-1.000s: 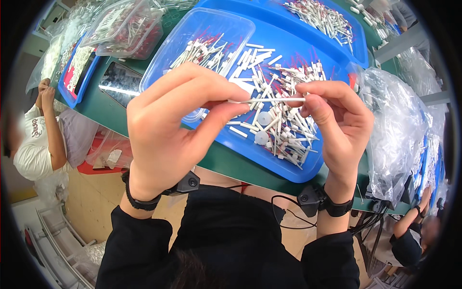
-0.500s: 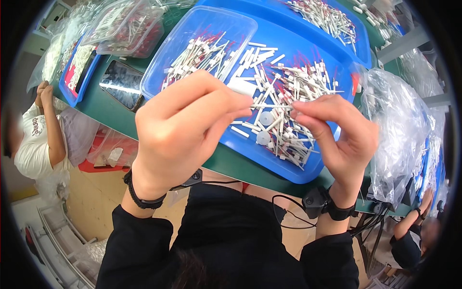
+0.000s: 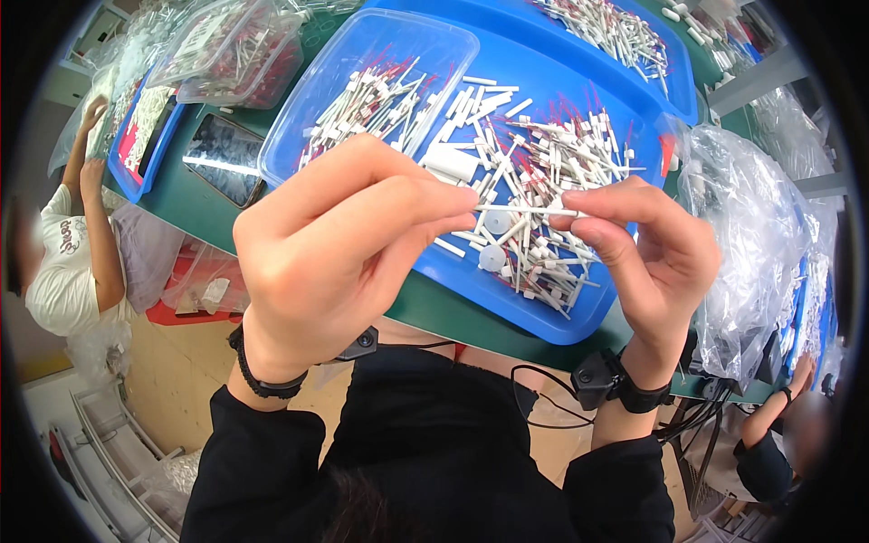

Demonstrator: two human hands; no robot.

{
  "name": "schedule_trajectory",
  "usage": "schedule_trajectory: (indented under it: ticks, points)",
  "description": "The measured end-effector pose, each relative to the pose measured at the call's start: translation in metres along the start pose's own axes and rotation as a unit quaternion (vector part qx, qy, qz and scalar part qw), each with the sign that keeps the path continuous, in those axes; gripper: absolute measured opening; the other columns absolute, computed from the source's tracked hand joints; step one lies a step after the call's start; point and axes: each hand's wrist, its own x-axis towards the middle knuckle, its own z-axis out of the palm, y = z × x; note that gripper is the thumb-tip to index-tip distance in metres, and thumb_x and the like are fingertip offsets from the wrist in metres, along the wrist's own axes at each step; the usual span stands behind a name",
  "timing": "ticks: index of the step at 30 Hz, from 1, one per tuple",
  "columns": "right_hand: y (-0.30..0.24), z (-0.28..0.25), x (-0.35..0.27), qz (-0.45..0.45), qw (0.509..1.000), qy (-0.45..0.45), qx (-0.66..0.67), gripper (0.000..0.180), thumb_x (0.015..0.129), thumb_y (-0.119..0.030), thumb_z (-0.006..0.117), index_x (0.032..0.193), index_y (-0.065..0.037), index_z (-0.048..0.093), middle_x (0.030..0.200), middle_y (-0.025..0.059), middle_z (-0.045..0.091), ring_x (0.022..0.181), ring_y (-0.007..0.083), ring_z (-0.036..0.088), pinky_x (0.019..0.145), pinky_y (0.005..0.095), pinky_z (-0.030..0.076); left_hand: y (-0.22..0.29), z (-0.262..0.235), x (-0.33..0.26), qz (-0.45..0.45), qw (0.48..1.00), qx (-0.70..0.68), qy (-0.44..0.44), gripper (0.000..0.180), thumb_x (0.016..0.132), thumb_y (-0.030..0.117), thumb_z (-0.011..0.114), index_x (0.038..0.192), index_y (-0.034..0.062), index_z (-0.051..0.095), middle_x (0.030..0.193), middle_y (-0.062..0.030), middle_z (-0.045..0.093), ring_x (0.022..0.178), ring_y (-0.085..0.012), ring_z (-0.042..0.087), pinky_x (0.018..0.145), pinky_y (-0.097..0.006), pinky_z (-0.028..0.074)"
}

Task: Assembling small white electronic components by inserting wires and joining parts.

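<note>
Between my two hands a thin white stick (image 3: 525, 209) is held level above the blue tray (image 3: 543, 326). My left hand (image 3: 348, 222) pinches its left end, and the fingertips of my right hand (image 3: 638, 235) are closed on its right end. Below lie many white sticks with fine red wires (image 3: 566, 163), short white tubes (image 3: 480, 104), a white roll (image 3: 450, 163) and two pale round discs (image 3: 494, 240). A clear plastic box (image 3: 371, 41) holding more wired sticks stands on the tray's left side, partly hidden by my left hand.
A phone (image 3: 224, 158) lies on the green table (image 3: 158, 215) left of the box. Lidded clear tubs (image 3: 240, 59) stand behind it. Plastic bags (image 3: 742, 244) crowd the right side. A co-worker (image 3: 68, 262) is at the left, another (image 3: 769, 452) at the lower right.
My hands have moved slightly apart and a little lower, showing more of the stick between them. The left co-worker's hands have separated, one reaching farther up.
</note>
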Motion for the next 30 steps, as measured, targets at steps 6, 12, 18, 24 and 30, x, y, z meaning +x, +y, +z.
schedule_trajectory:
  ticks: [6,12,18,24,30]
  points:
    - [0.001,0.006,-0.002,0.025,0.999,-0.015,0.039,0.015,0.077,0.006,0.072,0.090,0.000,0.074,0.082,0.0101,0.073,0.072,0.0163,0.070,0.066,0.0242,0.053,-0.003,0.003,-0.006,0.026,1.000,-0.003,0.006,0.021,0.066,-0.011,0.076,0.085,-0.0016,0.073,0.076,-0.0091,0.067,0.067,-0.0172,0.065,0.056,-0.024,0.048]
    - [0.001,0.018,0.001,-0.041,0.996,-0.001,-0.084,0.014,0.074,0.003,0.076,0.086,-0.002,0.071,0.075,0.0071,0.069,0.065,0.0188,0.066,0.061,0.0275,0.051,-0.003,0.011,-0.006,0.031,0.999,-0.021,0.004,0.021,0.065,-0.010,0.077,0.085,-0.0022,0.073,0.075,-0.0091,0.066,0.066,-0.0174,0.064,0.054,-0.024,0.048]
    - [0.006,0.028,-0.001,-0.119,0.987,0.009,-0.112,0.017,0.070,-0.001,0.080,0.084,-0.004,0.070,0.073,0.0053,0.067,0.061,0.0213,0.061,0.056,0.0301,0.047,-0.004,0.017,-0.005,0.059,0.997,-0.042,0.016,0.020,0.065,-0.010,0.078,0.083,-0.0045,0.071,0.076,-0.0097,0.067,0.065,-0.0188,0.064,0.054,-0.025,0.049]
    - [0.003,0.030,-0.002,-0.108,0.989,0.006,-0.103,0.020,0.069,-0.004,0.081,0.085,-0.004,0.071,0.073,0.0056,0.067,0.061,0.0210,0.061,0.056,0.0296,0.048,-0.004,0.017,-0.006,0.058,0.997,-0.052,0.018,0.020,0.064,-0.010,0.078,0.082,-0.0052,0.070,0.076,-0.0104,0.067,0.065,-0.0191,0.065,0.056,-0.026,0.050]
    - [0.003,0.020,-0.001,-0.083,0.994,0.002,-0.077,0.019,0.069,0.000,0.080,0.086,-0.004,0.072,0.073,0.0056,0.068,0.063,0.0204,0.063,0.057,0.0287,0.049,-0.006,0.015,-0.006,0.069,0.997,-0.042,0.013,0.022,0.063,-0.010,0.078,0.083,-0.0044,0.071,0.076,-0.0103,0.067,0.065,-0.0195,0.064,0.055,-0.026,0.050]
